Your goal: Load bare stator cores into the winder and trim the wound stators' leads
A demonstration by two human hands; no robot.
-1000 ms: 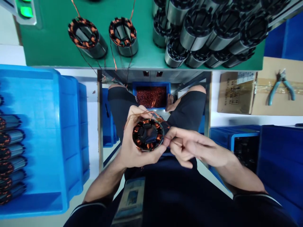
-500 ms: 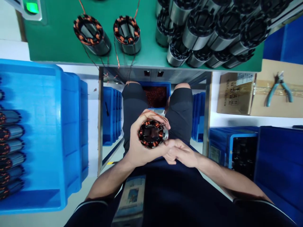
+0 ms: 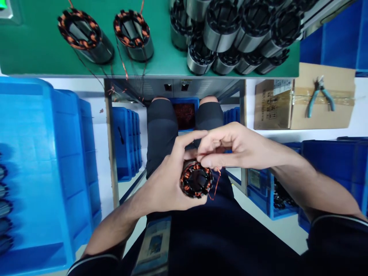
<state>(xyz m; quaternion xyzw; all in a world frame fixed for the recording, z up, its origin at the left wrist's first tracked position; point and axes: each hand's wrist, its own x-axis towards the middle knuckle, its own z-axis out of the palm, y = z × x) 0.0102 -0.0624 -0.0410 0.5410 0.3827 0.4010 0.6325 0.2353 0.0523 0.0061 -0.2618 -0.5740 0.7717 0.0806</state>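
A wound motor stator (image 3: pixel 189 184), a ring with copper coils and black slot insulation, is held end-up over my lap. My left hand (image 3: pixel 172 172) wraps round its left side and underside, fingers closed on it. At its upper rim, the thumb and fingertips of my right hand (image 3: pixel 227 149) are pinched together on a thin copper wire, partly hidden by the fingers. A loose bent length of copper wire (image 3: pixel 217 184) sticks out to the right of the stator.
On the green bench (image 3: pixel 31 50) stand two copper-wound stators (image 3: pixel 86 36) and, rightward, stacked stator cores (image 3: pixel 222 27) without visible copper. A blue crate (image 3: pixel 37 161) on the left holds more stators. Pliers (image 3: pixel 319 96) lie on a cardboard box (image 3: pixel 324 119). Between my knees sits a bin (image 3: pixel 184 115).
My right hand has risen from below the stator to its upper rim and pinches wire there. The stator has shifted right and down in my left hand. The whole view has swung slightly.
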